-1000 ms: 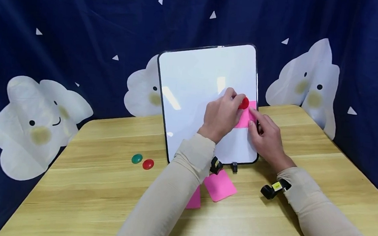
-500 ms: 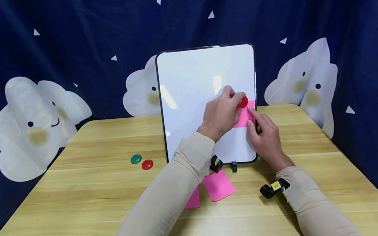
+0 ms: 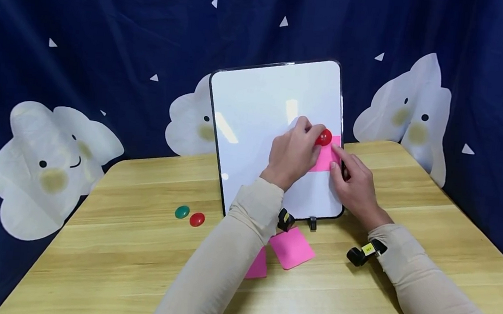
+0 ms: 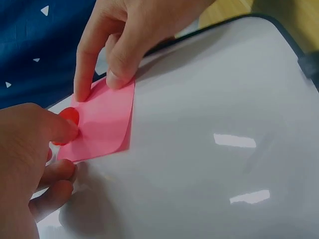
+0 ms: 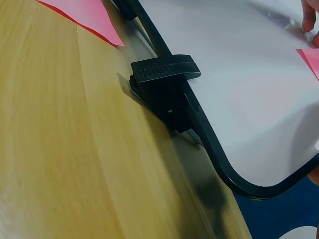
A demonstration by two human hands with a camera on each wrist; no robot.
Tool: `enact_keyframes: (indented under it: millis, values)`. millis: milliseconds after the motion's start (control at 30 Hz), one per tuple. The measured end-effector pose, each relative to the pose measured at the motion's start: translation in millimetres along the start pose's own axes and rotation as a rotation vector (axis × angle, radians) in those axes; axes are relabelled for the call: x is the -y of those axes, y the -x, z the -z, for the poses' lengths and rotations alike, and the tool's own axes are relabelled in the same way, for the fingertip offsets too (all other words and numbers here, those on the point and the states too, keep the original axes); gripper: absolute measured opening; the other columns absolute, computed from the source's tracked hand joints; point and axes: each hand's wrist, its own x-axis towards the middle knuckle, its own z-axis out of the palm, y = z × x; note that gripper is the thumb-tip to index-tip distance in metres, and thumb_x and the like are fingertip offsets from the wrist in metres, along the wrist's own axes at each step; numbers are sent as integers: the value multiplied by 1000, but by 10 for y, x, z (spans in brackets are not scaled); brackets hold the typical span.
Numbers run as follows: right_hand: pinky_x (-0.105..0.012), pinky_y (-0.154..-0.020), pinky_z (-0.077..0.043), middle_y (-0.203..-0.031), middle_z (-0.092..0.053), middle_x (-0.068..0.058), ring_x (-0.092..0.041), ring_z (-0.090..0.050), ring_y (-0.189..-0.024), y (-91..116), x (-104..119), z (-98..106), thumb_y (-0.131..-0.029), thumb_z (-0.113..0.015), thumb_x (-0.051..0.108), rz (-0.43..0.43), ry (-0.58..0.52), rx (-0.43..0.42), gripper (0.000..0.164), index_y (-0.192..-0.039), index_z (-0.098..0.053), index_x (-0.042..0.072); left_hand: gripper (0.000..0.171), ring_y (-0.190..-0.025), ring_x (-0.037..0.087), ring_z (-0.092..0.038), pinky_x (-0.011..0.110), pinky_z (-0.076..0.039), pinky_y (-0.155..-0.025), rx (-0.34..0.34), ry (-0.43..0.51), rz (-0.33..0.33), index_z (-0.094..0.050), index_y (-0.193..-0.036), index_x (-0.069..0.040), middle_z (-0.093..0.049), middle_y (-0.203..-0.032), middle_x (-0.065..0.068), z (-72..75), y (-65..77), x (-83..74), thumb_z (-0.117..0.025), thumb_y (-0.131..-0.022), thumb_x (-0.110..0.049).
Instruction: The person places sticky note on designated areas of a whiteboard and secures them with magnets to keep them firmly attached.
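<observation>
The white board [image 3: 258,100] stretches wide to its left edge. Near its right edge, the left hand [image 3: 293,153] pinches a red button [image 3: 324,137] atop the pink note [image 3: 325,161]; the right hand [image 3: 357,186] presses the note, finger and thumb apart.

Red disc [image 3: 324,137] – glossy, prob. plastic

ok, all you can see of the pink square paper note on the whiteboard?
The pink square note, blank where visible and paper-like, lies against the white black-framed board, near the right edge. Its lower left corner looks lifted or doubled. The left hand holds a round red disc at its top edge; the right hand touches its right side with index finger and thumb.
</observation>
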Motion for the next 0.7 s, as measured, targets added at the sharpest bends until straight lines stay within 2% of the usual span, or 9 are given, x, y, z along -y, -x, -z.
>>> enact_keyframes:
  millis: [100, 267, 400, 700]
  values:
    - [-21, -67, -37, -100, -63, -16, -19, -48, -79, 0, -8, 5, -96, -63, 5, 2, -9, -5, 46, -141, -58, 11, 37, -72, 10, -62, 22, -53, -63, -8, -6, -5, -66, -129, -19, -61, -105, 5, 12, 33, 17, -66, -93, -27]
    - [-23, -65, -35, -88, -55, -12, -18, -45, -76, -1, -16, 3, -95, -62, 3, -2, -42, -18, 45, -140, -58, 9, 37, -61, 8, -54, 19, -47, -56, -10, -37, -41, -66, -130, -18, -61, -98, 3, 12, 121, 79, -63, -95, -29]
    - [-23, -65, -34, -86, -52, -10, -17, -44, -76, 1, -3, -5, -96, -62, 3, -17, -54, -14, 45, -140, -58, 8, 35, -61, 8, -55, 19, -45, -54, -7, -56, -64, -67, -129, -17, -62, -99, 3, 15, 207, 164, -60, -96, -29]
    - [-24, -64, -32, -84, -50, -10, -17, -43, -75, -6, 26, 8, -96, -61, 2, -33, -59, -12, 44, -139, -59, 8, 28, -57, 9, -52, 21, -42, -48, 11, -23, -75, -71, -120, -18, -62, -102, 2, 94, 386, 289, -57, -98, -25]
